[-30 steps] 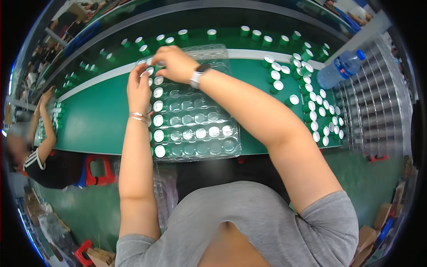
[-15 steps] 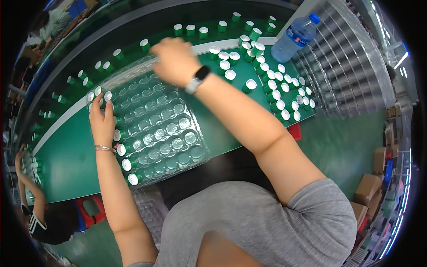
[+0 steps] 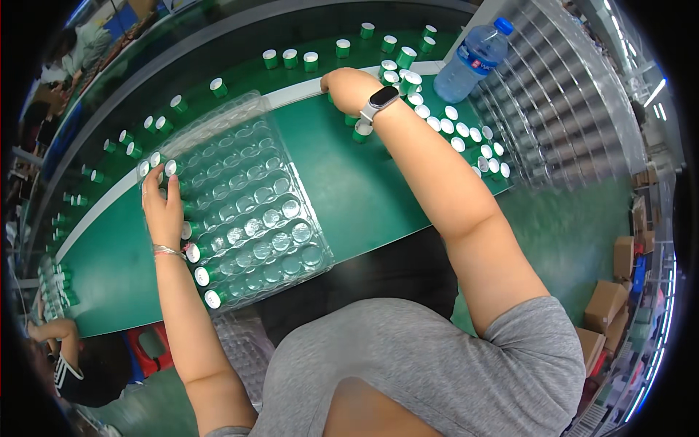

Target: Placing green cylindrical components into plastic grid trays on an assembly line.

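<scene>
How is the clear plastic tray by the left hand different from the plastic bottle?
The clear plastic tray is wide and flat; the plastic bottle is tall and narrow. The tray has rows of round pockets; the bottle has a blue cap and a label. The left hand is at the tray; no hand touches the bottle. Both are see-through.

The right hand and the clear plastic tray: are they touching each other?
Apart. The head view shows the right hand to the right of the clear plastic tray, with the green table visible between them.
</scene>
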A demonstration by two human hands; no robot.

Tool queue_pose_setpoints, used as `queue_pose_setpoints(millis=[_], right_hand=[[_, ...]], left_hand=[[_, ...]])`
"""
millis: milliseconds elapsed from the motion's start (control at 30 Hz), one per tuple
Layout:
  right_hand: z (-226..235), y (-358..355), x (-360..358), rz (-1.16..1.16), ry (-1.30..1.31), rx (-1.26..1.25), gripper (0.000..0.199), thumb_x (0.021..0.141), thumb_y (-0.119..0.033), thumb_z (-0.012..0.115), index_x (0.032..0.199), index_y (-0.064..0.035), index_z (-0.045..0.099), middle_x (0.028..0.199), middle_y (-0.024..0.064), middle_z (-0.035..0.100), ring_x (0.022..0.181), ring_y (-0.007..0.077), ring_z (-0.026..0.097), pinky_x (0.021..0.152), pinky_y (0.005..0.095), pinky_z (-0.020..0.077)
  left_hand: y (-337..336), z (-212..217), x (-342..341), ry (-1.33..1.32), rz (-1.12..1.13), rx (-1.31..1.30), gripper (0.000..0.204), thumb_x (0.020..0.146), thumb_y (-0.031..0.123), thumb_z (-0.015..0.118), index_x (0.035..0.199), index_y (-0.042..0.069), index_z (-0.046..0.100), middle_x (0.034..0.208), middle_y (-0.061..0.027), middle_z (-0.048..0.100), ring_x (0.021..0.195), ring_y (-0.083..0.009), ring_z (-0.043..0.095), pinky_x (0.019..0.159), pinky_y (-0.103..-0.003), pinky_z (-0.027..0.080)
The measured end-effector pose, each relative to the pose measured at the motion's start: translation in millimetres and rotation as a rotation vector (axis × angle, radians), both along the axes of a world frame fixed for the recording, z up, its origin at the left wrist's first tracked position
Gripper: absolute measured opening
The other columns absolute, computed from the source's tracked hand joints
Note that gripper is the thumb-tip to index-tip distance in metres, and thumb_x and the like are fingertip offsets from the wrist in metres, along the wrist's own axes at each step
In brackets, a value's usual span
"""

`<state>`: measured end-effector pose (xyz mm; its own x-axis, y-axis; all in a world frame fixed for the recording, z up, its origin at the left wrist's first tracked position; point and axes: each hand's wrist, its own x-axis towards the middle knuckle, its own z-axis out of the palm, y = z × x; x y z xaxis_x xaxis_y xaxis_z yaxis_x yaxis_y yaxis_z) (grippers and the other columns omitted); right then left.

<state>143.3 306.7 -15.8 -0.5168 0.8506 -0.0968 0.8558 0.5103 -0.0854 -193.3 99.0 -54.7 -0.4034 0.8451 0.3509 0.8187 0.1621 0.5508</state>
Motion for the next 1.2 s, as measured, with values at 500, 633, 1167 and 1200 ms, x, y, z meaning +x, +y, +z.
queue_pose_setpoints(millis=[500,633,1167,1200], right_hand=[[-9,-102,-67,0.089,1.6,-0.886,0.04,0.092,-0.008,0.065,0.13,-0.0013,0.054,0.115,0.0073,0.061,0.102,0.0121,0.059,0.088,0.0264,0.0498],[-17,-105,-70,0.041,1.559,-0.848,0.039,0.093,-0.009,0.064,0.129,-0.0006,0.053,0.116,0.0083,0.061,0.103,0.0147,0.061,0.087,0.0277,0.0518],[-12,-96,-56,0.058,1.41,-0.973,0.038,0.095,-0.014,0.06,0.13,0.0005,0.054,0.102,0.0057,0.063,0.084,0.011,0.06,0.076,0.025,0.0495],[-13,-95,-55,0.058,1.411,-0.974,0.038,0.095,-0.014,0.06,0.13,0.0005,0.054,0.102,0.0057,0.063,0.084,0.011,0.06,0.076,0.025,0.0495]], left_hand=[[33,41,114,-1.03,-0.498,0.02,0.062,0.073,-0.004,0.079,0.127,-0.006,0.048,0.122,-0.0134,0.057,0.097,-0.0172,0.064,0.081,-0.028,0.055],[31,31,107,-1.098,-0.427,-0.005,0.051,0.08,-0.003,0.073,0.126,-0.005,0.052,0.117,-0.0113,0.061,0.098,-0.0149,0.064,0.084,-0.026,0.054],[33,30,95,-1.014,-0.339,0.125,0.038,0.081,-0.003,0.073,0.118,-0.005,0.062,0.112,-0.0135,0.067,0.09,-0.0155,0.068,0.08,-0.026,0.055],[33,30,95,-1.048,-0.343,0.114,0.039,0.082,-0.003,0.072,0.119,-0.005,0.061,0.113,-0.0136,0.067,0.091,-0.0158,0.068,0.081,-0.026,0.055]])
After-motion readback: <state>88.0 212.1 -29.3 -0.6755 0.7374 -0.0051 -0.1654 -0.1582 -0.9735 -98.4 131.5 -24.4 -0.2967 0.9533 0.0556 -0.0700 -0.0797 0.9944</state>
